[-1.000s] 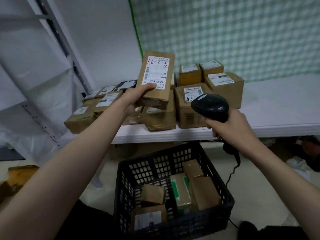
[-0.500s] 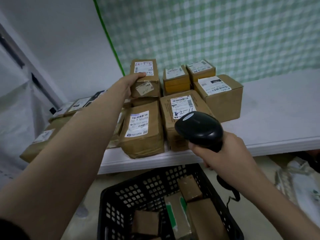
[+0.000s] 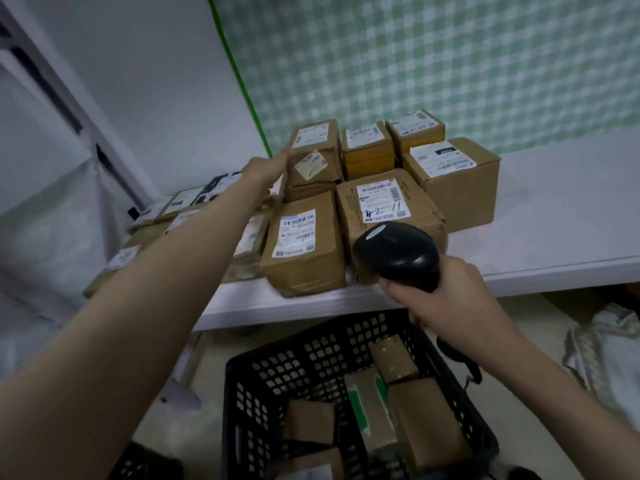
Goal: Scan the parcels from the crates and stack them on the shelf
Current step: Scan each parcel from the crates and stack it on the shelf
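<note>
Here the left hand (image 3: 266, 169) rests its fingers against the side of the top parcel (image 3: 313, 152), whether grasping or released I cannot tell. That parcel sits on the stack at the back of the shelf (image 3: 554, 216). The right hand (image 3: 446, 292) grips the scanner (image 3: 398, 254) above the crate (image 3: 277, 375). Stacking looks nearly finished; next likely comes another crate parcel (image 3: 393, 358).

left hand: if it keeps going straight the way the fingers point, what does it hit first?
The left hand points up and right at the tall parcel stacked at the back of the shelf; its fingertips look to be already at that box's left edge, though blur hides actual contact.
</note>
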